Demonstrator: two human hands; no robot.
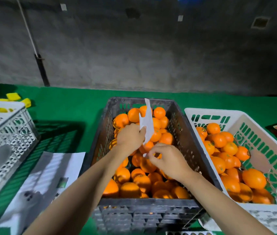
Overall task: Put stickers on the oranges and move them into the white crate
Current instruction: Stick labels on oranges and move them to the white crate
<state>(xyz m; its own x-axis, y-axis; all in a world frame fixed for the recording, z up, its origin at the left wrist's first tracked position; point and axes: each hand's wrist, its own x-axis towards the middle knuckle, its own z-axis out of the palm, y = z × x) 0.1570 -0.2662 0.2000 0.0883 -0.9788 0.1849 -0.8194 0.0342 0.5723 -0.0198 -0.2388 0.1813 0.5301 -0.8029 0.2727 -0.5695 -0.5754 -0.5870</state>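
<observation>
Head view, mid-task. At centre frame both hands work over the dark crate (181,126), which is filled with unlabelled oranges (134,182). The left hand (131,138) grips a white sticker strip (147,121) near its middle, fingers curled round it; the strip's long axis runs nearly vertical in the frame, its free end rising toward the crate's far rim. The right hand (166,160) lies just below and right of the left, thumb and forefinger pinched at the strip's lower end, apparently peeling off a sticker; the sticker itself is too small to make out.

The white crate (270,160), the destination, stands at right frame, touching or just beside the dark crate, and already holds a heap of oranges, several bearing small dark labels. The right hand is the nearer to it. The fruit to be labelled lies directly beneath both hands, so the coming move is judged to be a short descent of the right fingertips, followed by a rightward carry.

At left frame: a white perforated basket (3,141) and a paper sheet (49,180) on the green tabletop (83,106).
</observation>
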